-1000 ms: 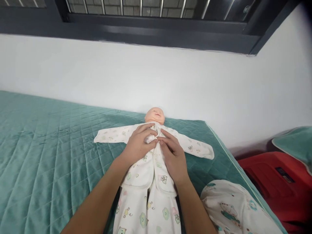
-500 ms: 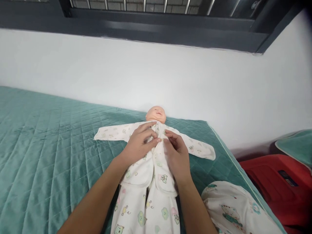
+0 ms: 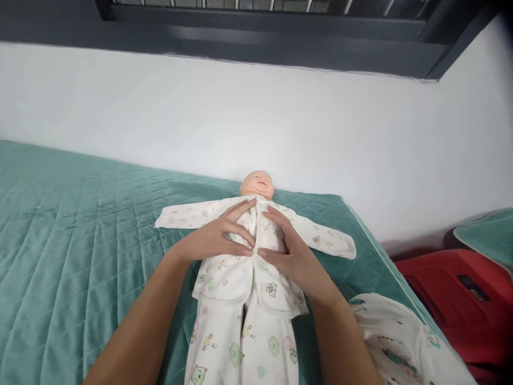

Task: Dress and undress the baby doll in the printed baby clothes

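Note:
A doll [image 3: 257, 184] lies on its back, dressed in a white patterned baby jacket [image 3: 224, 280] with the sleeves stretched out sideways. My left hand [image 3: 218, 235] rests on the chest, its thumb and a finger closed on the jacket's front edge while another finger reaches toward the collar. From the other side my right hand [image 3: 290, 248] has its thumb at the same spot on the front edge, its upper fingers lying across the cloth. A small fastening shows between the two thumbs. Below the jacket hem are matching patterned trousers [image 3: 240, 347].
A green quilted cover [image 3: 80, 240] lies under the doll, against a white wall [image 3: 200, 117]. Another white printed cloth [image 3: 401, 337] is at lower right. Past the edge stands a red plastic stool or chair [image 3: 452, 299]. A dark window frame [image 3: 240, 43] runs above.
Both hands have slid down the jacket front, from near the upper chest to a lower point. My fingers are more spread, and the jacket's lower flaps lie wider.

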`<state>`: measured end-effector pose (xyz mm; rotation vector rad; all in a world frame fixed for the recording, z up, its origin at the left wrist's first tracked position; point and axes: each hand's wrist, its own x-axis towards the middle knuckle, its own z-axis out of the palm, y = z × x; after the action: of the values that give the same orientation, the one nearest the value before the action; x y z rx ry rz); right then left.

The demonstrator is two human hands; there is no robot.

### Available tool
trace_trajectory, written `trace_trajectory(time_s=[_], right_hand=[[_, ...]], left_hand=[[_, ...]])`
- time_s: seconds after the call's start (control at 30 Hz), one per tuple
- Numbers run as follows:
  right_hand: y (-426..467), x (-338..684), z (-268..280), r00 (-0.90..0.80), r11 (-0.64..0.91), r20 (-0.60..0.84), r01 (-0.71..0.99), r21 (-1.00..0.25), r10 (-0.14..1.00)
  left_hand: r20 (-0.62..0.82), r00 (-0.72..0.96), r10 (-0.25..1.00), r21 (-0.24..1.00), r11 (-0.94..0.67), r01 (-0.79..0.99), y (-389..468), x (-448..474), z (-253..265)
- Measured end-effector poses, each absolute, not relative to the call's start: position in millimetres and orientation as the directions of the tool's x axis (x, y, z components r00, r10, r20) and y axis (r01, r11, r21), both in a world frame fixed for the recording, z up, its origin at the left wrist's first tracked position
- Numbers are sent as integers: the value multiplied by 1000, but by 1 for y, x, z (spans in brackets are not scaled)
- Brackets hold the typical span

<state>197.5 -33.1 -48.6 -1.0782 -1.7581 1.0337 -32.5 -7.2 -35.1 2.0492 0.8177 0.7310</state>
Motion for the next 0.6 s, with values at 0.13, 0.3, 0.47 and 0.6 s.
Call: trace_trajectory(time_s=[0.13, 0.3, 0.47, 0.6], right_hand=[[-32, 197, -49, -303, 317, 234, 262, -911, 924], [-33, 196, -47, -304, 302, 211, 294, -907, 929], [-32, 193, -46, -268, 283, 202, 311, -907, 942], [-31, 192, -49, -238, 319, 252, 305, -897, 938]], left_hand=[[226, 617, 754, 809, -498, 311, -6, -32, -37], [229, 618, 752, 811, -499, 306, -7, -31, -37], [223, 615, 756, 809, -496, 316, -7, -31, -37], [228, 611, 758, 807, -498, 317, -7, -31, -38]])
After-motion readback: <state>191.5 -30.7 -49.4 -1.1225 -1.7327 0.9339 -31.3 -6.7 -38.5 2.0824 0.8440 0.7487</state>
